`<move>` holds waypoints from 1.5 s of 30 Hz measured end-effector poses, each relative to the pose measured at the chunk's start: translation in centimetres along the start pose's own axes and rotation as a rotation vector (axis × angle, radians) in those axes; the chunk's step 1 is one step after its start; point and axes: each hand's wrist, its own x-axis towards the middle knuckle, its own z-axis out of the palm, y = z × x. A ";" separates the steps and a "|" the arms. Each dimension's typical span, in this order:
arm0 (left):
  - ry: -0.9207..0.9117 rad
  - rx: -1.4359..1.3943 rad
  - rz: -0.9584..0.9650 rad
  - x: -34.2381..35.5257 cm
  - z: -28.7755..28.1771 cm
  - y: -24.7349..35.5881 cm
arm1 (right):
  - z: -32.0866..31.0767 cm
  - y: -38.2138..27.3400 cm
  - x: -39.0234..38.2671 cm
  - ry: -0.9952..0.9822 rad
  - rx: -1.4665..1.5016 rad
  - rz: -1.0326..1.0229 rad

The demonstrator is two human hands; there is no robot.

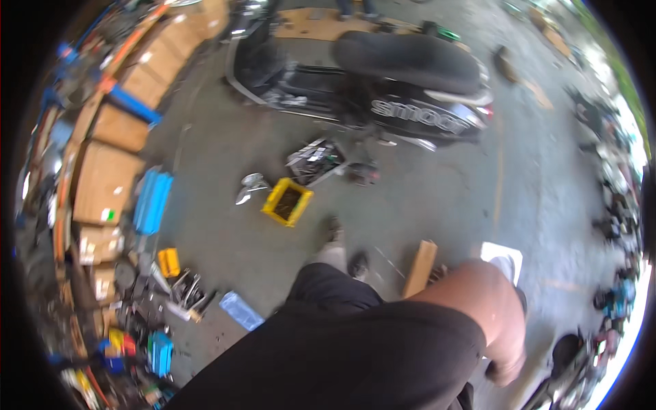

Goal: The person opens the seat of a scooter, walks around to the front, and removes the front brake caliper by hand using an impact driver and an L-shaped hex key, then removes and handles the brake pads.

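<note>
My right arm is bent beside my black clothing, and my right hand (pixel 504 371) hangs low at my side near the lower edge. It is blurred and its fingers are mostly hidden, so I cannot tell whether it holds anything. My left hand does not show. Beyond my right elbow lies a white square sheet or panel (pixel 490 252) with a pale round item on it, partly covered by the arm. A long cardboard box (pixel 419 268) lies on the floor left of that elbow, with small dark parts beside it.
A black scooter (pixel 410 65) stands ahead. Before it lie a tray of tools (pixel 318 161) and a yellow crate (pixel 288 202). Shelving with cardboard boxes (pixel 102 181) and a blue bin (pixel 153 201) lines the left. Loose tools (pixel 188 290) lie nearby; vehicles line the right.
</note>
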 end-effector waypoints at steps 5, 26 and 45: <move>0.030 0.151 -0.152 -5.8 -6.6 0.1 | -2.6 12.9 4.4 -0.062 0.166 0.078; 1.673 -1.596 -1.662 -49.7 3.9 -43.2 | 12.2 19.1 -3.6 0.376 0.472 0.319; 1.763 -1.794 -1.981 -50.0 5.0 -53.3 | 10.9 8.2 -1.1 0.546 0.451 0.370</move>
